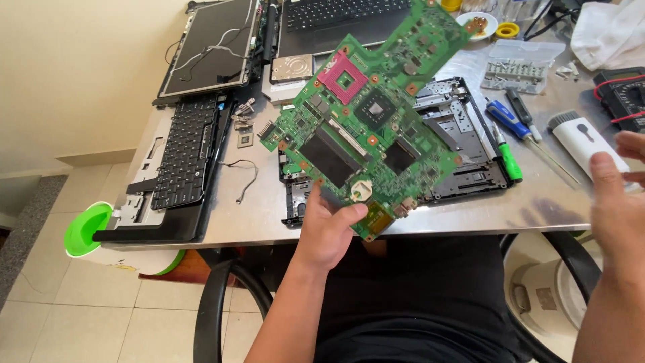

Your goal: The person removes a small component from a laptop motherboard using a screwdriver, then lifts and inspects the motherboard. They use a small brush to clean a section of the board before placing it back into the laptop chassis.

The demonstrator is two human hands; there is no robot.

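The motherboard (366, 111) was held clear of the chassis (463, 144) in a closed left hand (329, 228); the right hand (615, 202) hung open, empty; reassembly untouched.

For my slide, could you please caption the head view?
Left hand holds a green laptop motherboard above the opened laptop base; right hand hovers open beside it.

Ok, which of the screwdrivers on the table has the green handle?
The green-handled screwdriver lies closest to the black laptop base, right along its edge. The blue-handled one and the dark one lie farther right.
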